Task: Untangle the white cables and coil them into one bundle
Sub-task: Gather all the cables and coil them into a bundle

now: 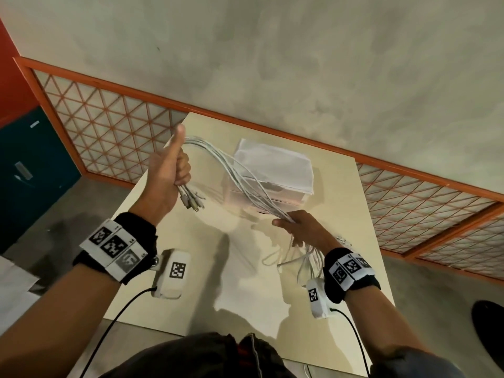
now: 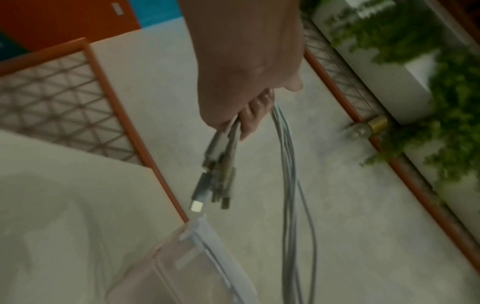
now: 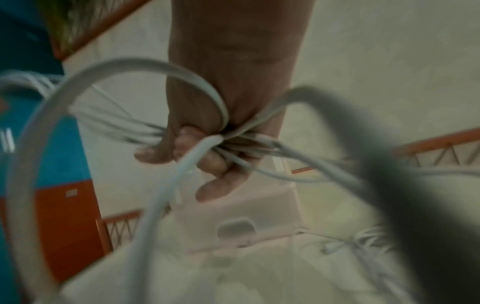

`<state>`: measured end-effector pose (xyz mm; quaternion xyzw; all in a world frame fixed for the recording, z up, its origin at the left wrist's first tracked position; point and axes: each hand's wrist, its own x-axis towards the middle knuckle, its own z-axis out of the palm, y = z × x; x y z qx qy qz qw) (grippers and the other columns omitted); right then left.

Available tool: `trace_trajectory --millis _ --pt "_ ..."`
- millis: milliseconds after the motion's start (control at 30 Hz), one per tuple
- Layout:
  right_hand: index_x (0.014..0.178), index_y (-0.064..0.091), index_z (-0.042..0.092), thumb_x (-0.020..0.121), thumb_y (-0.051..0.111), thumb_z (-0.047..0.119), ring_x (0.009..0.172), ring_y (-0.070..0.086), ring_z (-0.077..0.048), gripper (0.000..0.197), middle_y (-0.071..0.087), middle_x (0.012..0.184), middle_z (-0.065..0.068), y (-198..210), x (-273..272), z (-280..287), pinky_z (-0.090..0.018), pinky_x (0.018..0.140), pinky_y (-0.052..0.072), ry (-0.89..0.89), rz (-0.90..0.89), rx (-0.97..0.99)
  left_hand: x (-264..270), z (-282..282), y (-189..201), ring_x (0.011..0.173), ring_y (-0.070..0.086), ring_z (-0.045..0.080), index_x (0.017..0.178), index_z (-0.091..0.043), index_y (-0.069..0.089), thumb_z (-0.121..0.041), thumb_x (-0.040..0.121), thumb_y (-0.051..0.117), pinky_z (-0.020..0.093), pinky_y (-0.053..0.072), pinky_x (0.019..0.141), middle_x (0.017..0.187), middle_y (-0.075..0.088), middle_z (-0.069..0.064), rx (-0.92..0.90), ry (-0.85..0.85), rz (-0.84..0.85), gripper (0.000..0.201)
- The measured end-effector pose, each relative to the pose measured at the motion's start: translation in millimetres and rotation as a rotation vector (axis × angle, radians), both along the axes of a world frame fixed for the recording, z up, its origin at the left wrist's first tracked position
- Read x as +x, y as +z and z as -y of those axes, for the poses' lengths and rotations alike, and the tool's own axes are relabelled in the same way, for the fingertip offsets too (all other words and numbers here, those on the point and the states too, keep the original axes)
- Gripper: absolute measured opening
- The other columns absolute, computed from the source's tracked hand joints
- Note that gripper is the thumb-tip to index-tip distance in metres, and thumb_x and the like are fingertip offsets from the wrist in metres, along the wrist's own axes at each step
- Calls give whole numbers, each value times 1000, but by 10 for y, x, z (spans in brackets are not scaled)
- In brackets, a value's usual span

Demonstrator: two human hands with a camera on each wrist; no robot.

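Observation:
Several white cables run in a sagging arc between my two hands above the cream table. My left hand, raised at the left with its thumb up, grips one end of the bunch; the plug ends hang below the fist, also seen as plug ends. My right hand, lower and to the right, holds the cables in its curled fingers. Loose loops trail from it down to the table beside my right wrist.
A translucent plastic box with a white lid stands on the table behind the cables. Orange lattice panels line the concrete floor beyond. A blue cabinet is at far left, a dark shoe at right.

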<state>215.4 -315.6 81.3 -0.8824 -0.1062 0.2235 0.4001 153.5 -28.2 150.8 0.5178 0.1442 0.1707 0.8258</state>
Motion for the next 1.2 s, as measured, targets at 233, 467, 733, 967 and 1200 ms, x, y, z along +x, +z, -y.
trace_trajectory --millis 233,467,733,967,1200 --pt "73 45 10 81 68 47 48 18 -13 44 22 58 3 234 -79 -185 -21 42 17 64 -75 51 4 289 -426 39 13 6 58 -29 25 -22 67 81 17 17 37 45 22 -14 106 -172 -87 57" --pt "53 25 23 81 69 47 39 16 -10 57 21 49 8 393 -118 -500 -21 42 15 96 -56 42 -43 681 -520 36 20 2 94 -10 55 -46 85 58 15 22 35 46 25 -12 5 -441 -97 37" --pt "57 39 16 76 77 40 32 31 -6 49 35 41 9 108 -1 62 -20 45 26 -70 -45 -132 190 76 -361 31 21 2 63 -20 37 -50 97 40 16 18 31 38 27 -10 -228 90 -77 45" --pt "64 57 14 74 79 39 41 44 -7 35 52 50 -1 147 86 372 -21 50 31 -81 -35 -199 216 43 -547 33 18 5 63 -20 36 -49 97 40 15 16 33 38 25 -12 -278 270 -115 45" --pt "83 65 8 73 67 46 71 63 -13 39 60 68 7 174 64 641 -41 95 47 -21 -138 132 221 -75 -482 31 17 4 63 -20 36 -47 100 35 18 15 33 34 22 -13 -374 404 -171 46"
